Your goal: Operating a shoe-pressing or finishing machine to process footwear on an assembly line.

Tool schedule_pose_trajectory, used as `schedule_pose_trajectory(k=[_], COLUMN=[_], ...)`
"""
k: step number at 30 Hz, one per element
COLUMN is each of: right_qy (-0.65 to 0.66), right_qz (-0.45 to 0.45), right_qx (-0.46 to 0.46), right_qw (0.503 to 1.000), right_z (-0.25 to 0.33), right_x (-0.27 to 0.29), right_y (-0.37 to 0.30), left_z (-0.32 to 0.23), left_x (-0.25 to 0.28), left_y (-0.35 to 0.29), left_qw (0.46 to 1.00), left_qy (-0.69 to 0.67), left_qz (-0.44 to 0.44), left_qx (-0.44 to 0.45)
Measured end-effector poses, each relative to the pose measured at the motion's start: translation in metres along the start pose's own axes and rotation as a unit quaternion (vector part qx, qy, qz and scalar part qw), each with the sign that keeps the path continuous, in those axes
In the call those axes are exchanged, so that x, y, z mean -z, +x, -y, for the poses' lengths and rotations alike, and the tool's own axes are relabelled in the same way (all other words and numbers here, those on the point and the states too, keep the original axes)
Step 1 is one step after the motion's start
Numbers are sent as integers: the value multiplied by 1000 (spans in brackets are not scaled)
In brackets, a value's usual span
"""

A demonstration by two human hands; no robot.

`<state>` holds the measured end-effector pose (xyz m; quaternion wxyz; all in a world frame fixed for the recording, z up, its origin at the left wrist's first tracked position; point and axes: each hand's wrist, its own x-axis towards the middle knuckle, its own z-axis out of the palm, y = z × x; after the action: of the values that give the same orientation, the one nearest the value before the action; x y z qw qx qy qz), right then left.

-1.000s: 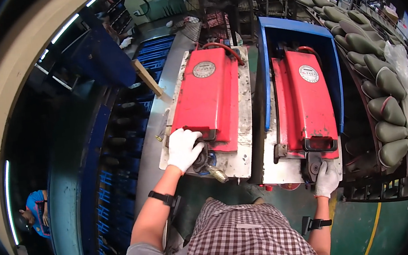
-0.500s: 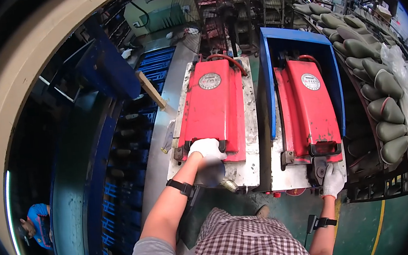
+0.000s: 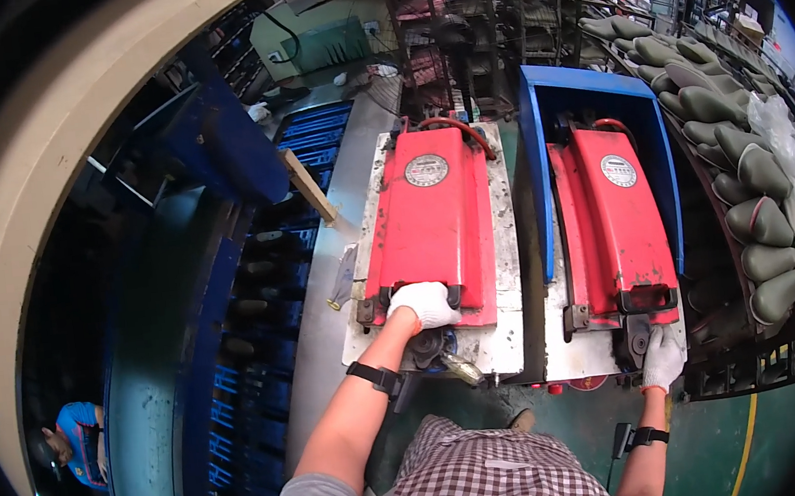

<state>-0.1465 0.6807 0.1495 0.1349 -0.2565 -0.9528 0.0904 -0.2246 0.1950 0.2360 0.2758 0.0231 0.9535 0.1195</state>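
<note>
My left hand (image 3: 425, 305), in a white glove, is closed over the black handle (image 3: 455, 296) at the near end of the left red machine cover (image 3: 425, 231). The glove hides most of that handle. Below it sits a dark round fitting (image 3: 424, 347), beside a small clear bag-like item (image 3: 462, 368). My right hand (image 3: 663, 359), also gloved in white, has its fingers against the side of a black fitting with a round knob (image 3: 638, 341). This fitting is below the black handle (image 3: 650, 299) of the right red cover (image 3: 629, 224). Both covers lie lowered on pale metal plates.
A blue hood (image 3: 588, 79) surrounds the right cover's far end. Racks of olive-green shoe-shaped pieces (image 3: 763, 221) and clear plastic sheeting (image 3: 782, 149) stand to the right. On the left runs a blue-slotted line (image 3: 312, 126) with a metal edge. Another person (image 3: 79, 441) is at far left.
The whole view has shifted slightly, so the machines appear a little lower and farther right. Both hands keep their places on the left handle and the right fitting.
</note>
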Motion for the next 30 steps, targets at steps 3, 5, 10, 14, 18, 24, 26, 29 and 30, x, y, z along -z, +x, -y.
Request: schedule_pose_trajectory(k=[3,5,10,14,18,24,26,29,30], right_qy=[7,8,-8,-17,-1,8,3,-12,-3], right_qz=[-13,-16,-10,-9,6,-34,-20,-38,-54], right_qx=[-1,0,19,7,1,24,10,-1,18], right_qw=[1000,1000,1000,1000,1000,999,1000,999,998], right_z=[-3,-4,-8,-7,5,-11,-6,-7,-12], right_x=[-1,-4,-8,-8,4,-10,-5,-13,-16], right_y=[2,2,4,4,2,4,3,4,4], left_z=[-1,0,-2,-3,-2,-3,-5,-4,-5], left_x=[-4,-4,1,3,3,2,3,4,5], left_y=[2,2,1,0,-1,0,-1,-2,-2], left_qw=[1000,1000,1000,1000,1000,1000,1000,1000,1000], left_qy=[-6,-3,-2,0,0,-2,1,0,0], left_qz=[0,-1,21,20,19,16,13,20,19], left_qx=[2,4,9,12,15,11,7,9,10])
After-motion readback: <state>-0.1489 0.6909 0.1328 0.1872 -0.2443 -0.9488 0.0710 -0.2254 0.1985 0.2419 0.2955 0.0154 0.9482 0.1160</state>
